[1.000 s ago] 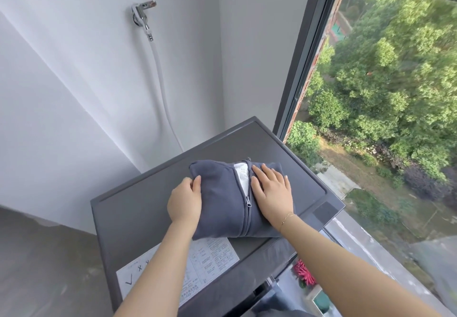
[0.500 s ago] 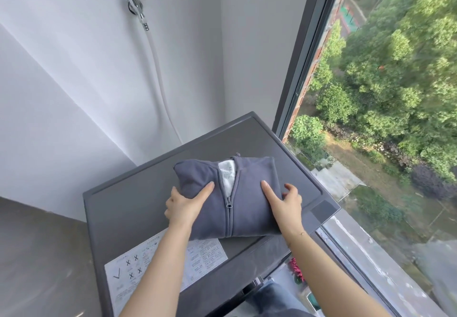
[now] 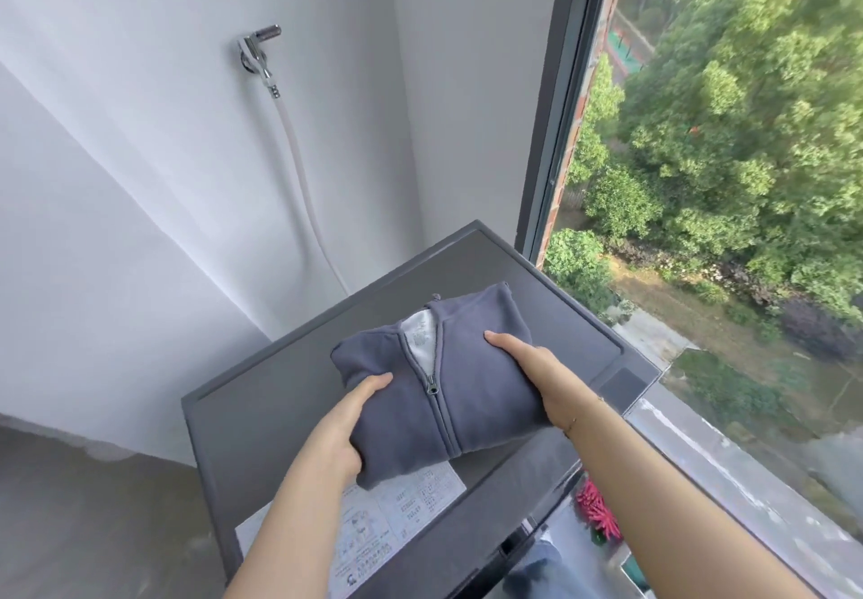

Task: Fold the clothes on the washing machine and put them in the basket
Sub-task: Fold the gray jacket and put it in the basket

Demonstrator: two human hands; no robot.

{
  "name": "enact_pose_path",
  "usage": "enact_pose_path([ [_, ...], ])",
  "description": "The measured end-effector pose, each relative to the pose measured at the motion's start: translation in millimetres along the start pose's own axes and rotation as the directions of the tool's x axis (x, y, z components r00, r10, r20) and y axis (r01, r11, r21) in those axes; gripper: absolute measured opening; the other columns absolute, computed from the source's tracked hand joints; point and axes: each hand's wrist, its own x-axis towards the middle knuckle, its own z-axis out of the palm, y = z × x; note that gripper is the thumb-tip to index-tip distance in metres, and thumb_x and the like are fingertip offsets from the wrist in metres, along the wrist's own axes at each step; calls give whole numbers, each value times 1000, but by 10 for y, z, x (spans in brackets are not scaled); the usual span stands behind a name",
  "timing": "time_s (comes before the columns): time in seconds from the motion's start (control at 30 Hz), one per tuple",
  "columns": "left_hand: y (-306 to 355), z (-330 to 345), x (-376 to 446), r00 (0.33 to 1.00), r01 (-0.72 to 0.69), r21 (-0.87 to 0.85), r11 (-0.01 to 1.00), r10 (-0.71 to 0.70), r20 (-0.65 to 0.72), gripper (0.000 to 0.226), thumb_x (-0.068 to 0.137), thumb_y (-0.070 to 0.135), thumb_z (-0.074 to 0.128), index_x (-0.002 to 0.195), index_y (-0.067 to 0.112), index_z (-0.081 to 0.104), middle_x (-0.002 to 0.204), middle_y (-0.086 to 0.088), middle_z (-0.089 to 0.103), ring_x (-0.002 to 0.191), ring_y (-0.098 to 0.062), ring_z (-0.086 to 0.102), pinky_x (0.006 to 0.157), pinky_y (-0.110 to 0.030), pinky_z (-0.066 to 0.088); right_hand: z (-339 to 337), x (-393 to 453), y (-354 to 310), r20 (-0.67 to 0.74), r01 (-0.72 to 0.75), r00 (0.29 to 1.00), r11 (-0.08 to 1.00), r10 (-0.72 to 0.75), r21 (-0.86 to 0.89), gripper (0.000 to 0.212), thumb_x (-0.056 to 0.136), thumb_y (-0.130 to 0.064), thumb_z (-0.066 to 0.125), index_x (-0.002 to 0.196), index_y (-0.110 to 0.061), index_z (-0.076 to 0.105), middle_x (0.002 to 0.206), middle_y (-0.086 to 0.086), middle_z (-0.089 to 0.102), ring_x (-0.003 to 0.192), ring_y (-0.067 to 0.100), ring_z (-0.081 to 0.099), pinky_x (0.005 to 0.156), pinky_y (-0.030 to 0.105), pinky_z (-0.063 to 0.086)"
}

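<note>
Shifted since a second ago: both hands, from flat on top to the sides of the folded hoodie [image 3: 448, 388]. Left hand [image 3: 343, 430] grips its left edge, thumb on top, fingers under. Right hand [image 3: 537, 372] grips its right edge likewise. Hoodie lies between them at the washer [image 3: 261, 393] lid's middle, zipper running away from the person. Basket not in view.

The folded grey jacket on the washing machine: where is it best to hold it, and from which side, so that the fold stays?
Probably by its two short sides, one hand from each side, as the left hand and right hand do now: thumbs on top, fingers under. The folded jacket is a thick soft bundle with its zipper down the middle, so support underneath keeps the layers together.
</note>
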Motion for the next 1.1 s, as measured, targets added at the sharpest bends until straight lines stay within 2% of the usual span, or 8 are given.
enact_pose_path([
  [0.13, -116, -171, -129, 993, -34, 93, 995, 24, 113, 42, 67, 41, 81, 102, 19, 71, 95, -3, 75, 96, -24, 68, 92, -39, 51, 116, -358, 213, -57, 100, 994, 987, -94, 123, 44, 75, -46, 75, 106, -16, 67, 88, 3, 76, 79, 20, 72, 63, 27, 53],
  [0.27, -241, -200, -237, 959, -168, 171, 971, 122, 255, 62, 67, 54, 78, 120, 26, 62, 105, 2, 73, 98, -20, 69, 84, -37, 54, 85, -722, 547, -198, 191, 969, 953, -145, 236, 28, 83, -40, 70, 100, -19, 68, 82, 1, 76, 77, 20, 71, 62, 27, 52],
  [0.37, -355, -65, -404, 946, -213, 239, 947, 139, 292, 63, 75, 57, 70, 125, 22, 57, 113, 0, 70, 98, -22, 67, 76, -34, 54, -42, -1042, 796, -303, 243, 942, 917, -144, 318, 24, 86, -41, 67, 101, -21, 67, 86, 1, 75, 83, 23, 70, 69, 30, 53],
  [0.5, -536, 339, -613, 937, -273, 391, 879, 151, 316, 59, 85, 60, 57, 129, 22, 50, 125, -4, 60, 108, -29, 59, 94, -44, 49, -329, -1490, 1174, -462, 309, 882, 860, -99, 406, 28, 86, -46, 65, 101, -23, 64, 92, 1, 73, 84, 21, 68, 65, 29, 50],
  [0.67, -993, 1160, -904, 849, -455, 555, 696, 151, 507, 57, 92, 53, 50, 137, 18, 45, 130, -6, 53, 118, -29, 53, 96, -36, 42, -850, -2034, 1841, -646, 416, 762, 731, 43, 540, 43, 86, -49, 63, 114, -16, 58, 100, 4, 69, 88, 23, 66, 69, 30, 51],
  [0.87, -1934, 2103, -1309, 759, -592, 684, 427, 7, 651, 66, 95, 59, 34, 150, 22, 28, 153, -11, 31, 138, -34, 34, 113, -45, 29, -1409, -2757, 2740, -803, 567, 557, 610, 211, 554, 25, 93, -37, 58, 105, -16, 61, 90, 3, 68, 79, 19, 64, 62, 28, 48],
  [1.03, -3069, 2725, -1783, 620, -711, 664, 231, -241, 747, 59, 99, 51, 32, 148, 19, 31, 151, -8, 37, 136, -30, 38, 112, -40, 31, -1756, -3329, 3680, -828, 690, 355, 476, 434, 545, 29, 93, -32, 60, 110, -9, 66, 98, 10, 71, 88, 27, 66, 75, 34, 52],
  [1.1, -3536, 2954, -1955, 554, -769, 620, 158, -321, 768, 56, 100, 48, 31, 147, 19, 33, 150, -8, 39, 135, -29, 39, 111, -38, 32, -1865, -3515, 4049, -800, 738, 300, 406, 519, 540, 20, 93, -30, 59, 103, -14, 66, 92, 7, 71, 84, 25, 65, 73, 33, 52],
])
